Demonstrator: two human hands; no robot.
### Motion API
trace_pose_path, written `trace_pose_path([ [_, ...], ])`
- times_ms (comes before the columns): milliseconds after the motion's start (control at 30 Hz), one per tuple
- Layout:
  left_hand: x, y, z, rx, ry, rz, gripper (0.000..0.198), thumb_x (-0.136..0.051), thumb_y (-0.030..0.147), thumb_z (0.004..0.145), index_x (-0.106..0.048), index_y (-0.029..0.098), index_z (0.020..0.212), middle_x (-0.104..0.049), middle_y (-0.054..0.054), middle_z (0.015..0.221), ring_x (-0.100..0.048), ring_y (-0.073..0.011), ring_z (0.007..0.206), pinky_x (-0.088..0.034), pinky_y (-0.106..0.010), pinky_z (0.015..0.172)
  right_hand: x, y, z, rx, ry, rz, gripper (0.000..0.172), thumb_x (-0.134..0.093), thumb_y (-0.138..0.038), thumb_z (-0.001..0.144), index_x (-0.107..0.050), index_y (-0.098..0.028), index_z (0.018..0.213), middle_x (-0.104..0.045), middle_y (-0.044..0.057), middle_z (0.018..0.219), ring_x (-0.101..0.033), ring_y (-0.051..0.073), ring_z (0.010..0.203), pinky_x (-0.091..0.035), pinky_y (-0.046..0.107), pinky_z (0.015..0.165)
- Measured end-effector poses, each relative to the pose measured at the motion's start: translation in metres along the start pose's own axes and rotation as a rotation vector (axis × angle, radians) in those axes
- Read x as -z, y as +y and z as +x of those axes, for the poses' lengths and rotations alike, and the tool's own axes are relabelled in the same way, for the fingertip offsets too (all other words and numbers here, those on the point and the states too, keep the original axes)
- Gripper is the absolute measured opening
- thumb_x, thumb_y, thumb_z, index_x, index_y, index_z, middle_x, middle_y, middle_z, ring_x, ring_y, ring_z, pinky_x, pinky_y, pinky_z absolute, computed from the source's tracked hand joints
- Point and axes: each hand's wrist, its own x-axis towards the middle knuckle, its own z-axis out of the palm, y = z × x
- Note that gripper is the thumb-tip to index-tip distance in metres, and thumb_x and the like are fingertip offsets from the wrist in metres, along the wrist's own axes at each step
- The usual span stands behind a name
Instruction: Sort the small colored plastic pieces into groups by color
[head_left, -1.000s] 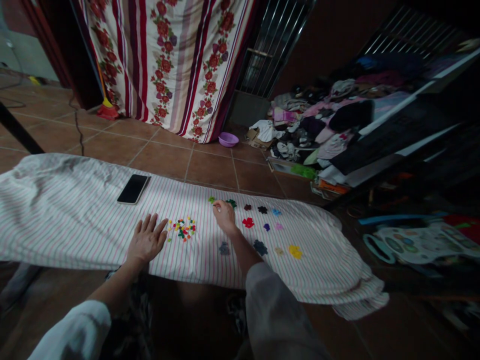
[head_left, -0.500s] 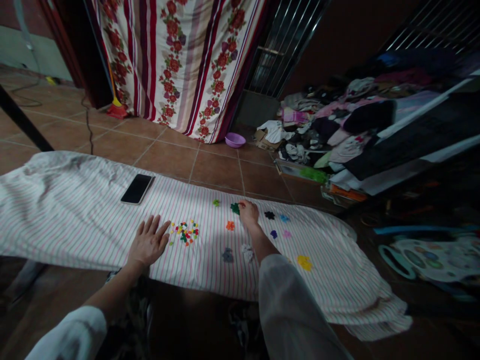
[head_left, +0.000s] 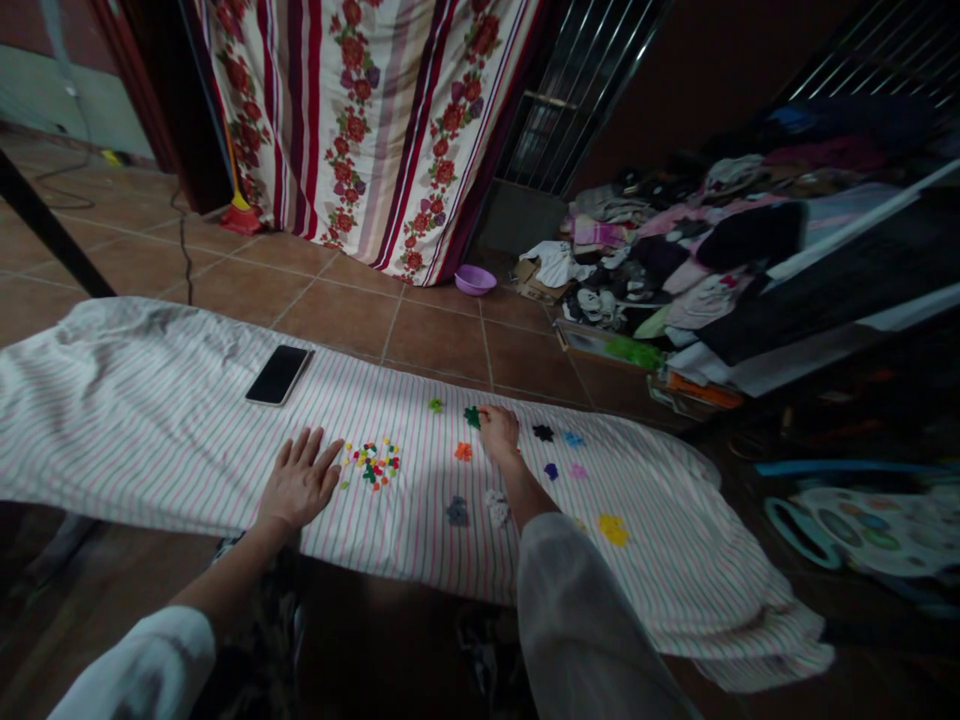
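Observation:
My left hand (head_left: 303, 478) lies flat with fingers spread on the striped cloth (head_left: 187, 440), its thumb side beside a scatter of tiny mixed-colour pieces (head_left: 371, 464). At the far side of the cloth, my right hand (head_left: 498, 430) has its fingers drawn together at a dark green pile (head_left: 472, 417); whatever they pinch is hidden. Around it sit small single-colour piles: light green (head_left: 435, 405), orange (head_left: 463, 452), grey (head_left: 456, 511), white (head_left: 496, 507), black (head_left: 543, 433), light blue (head_left: 573, 439), dark blue (head_left: 551, 471), pink (head_left: 577, 471) and yellow (head_left: 613, 530).
A phone (head_left: 279, 375) rests on the cloth beyond my left hand. Past the far edge are a tiled floor, a purple basin (head_left: 475, 280) and a floral curtain (head_left: 360, 140). Heaped clothes (head_left: 675, 240) fill the right side, above a pale toy panel (head_left: 877, 525).
The view has shifted slightly, so everything appears a little displaced. My right hand stays at the dark green pile with its fingers drawn together, and my left hand stays flat.

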Motion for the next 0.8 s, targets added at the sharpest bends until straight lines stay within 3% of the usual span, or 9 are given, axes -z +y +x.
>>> trace_pose_path([
  [333,-0.001,0.0,-0.001,0.007,0.007,-0.009,0.048,-0.039,0.041,0.092,-0.054,0.028,0.136,-0.046,-0.011,0.148,-0.034,-0.0314,0.141,-0.027,-0.052,0.113,0.015,-0.017,-0.012,0.096,0.024,0.106,0.028,-0.048,-0.014,0.084,-0.075,-0.019,0.093,-0.072,0.009,0.099,-0.06,0.02,0.097,-0.041,0.033,0.095],
  [800,0.0,0.0,-0.001,0.006,-0.012,-0.024,0.049,-0.039,0.042,0.092,-0.053,0.027,0.137,-0.044,-0.014,0.148,-0.034,-0.0338,0.141,-0.026,-0.054,0.113,-0.006,-0.096,-0.097,0.399,-0.26,0.426,0.018,-0.055,-0.015,0.084,-0.071,-0.02,0.09,-0.066,0.002,0.083,-0.061,0.014,0.08,-0.047,0.025,0.076],
])
